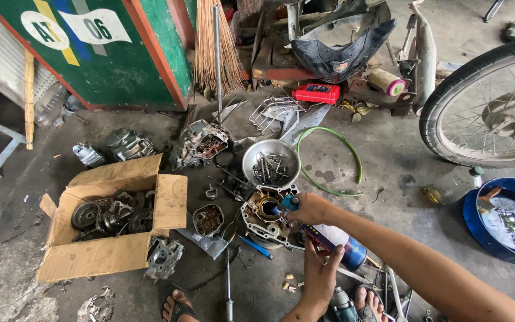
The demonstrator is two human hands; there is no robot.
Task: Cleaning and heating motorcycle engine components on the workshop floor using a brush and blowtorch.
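While the right hand [310,209] closes its fingers around a small blue-tipped tool [287,203], its tip points left and slightly down into the round bore of the engine casing [263,216] lying flat on the concrete floor [388,149]. That hand is the nearer one: it sits at the casing's right edge, so the part lies just to its left. The left hand [319,271] is lower in view, fingers spread and pointing up, touching a spray can [338,241] that lies between the two hands; whether it grips the can I cannot tell. The can's long axis runs from upper left to lower right, its blue cap end away from the casing. Just above the casing stands a metal bowl [270,162] of bolts, with a green hose [329,161] curved beside it. Farther left, an open cardboard box [111,217] holds gears and other parts. A blue basin [505,220] and a spoked wheel [487,104] lie to the right.
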